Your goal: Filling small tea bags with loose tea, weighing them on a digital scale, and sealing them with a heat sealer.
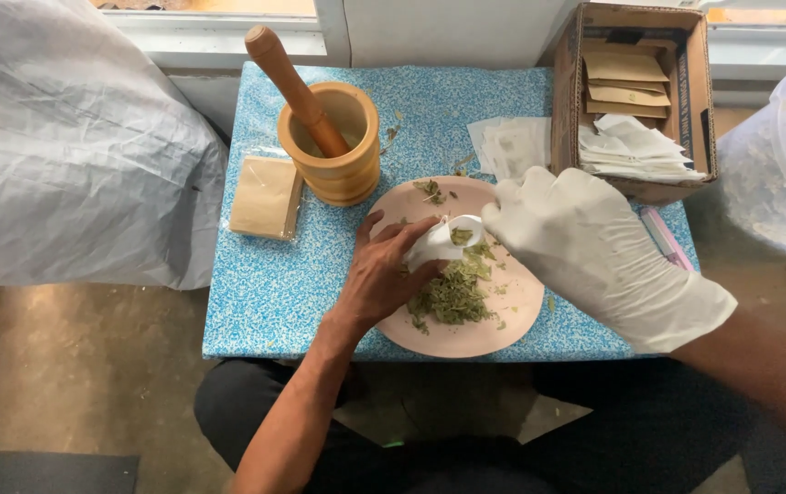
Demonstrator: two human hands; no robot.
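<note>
My bare left hand [384,270] holds a small white filter bag [439,242] open over a pink plate [512,325]. My right hand [585,247], in a white glove, pinches the bag's rim from the right. A heap of dried green crushed leaves [452,295] lies on the plate just below the bag, with a few flakes [430,190] near the plate's far edge. The plate rests on a small table with a blue speckled top [265,293].
A wooden mortar [333,146] with a pestle [292,87] stands behind the plate. Brown sachets in clear wrap [265,197] lie to its left. Loose white bags [510,144] and a cardboard box [635,91] of bags sit at the right. A clear plastic tub [768,174] stands far right, white sheeting [64,146] at the left.
</note>
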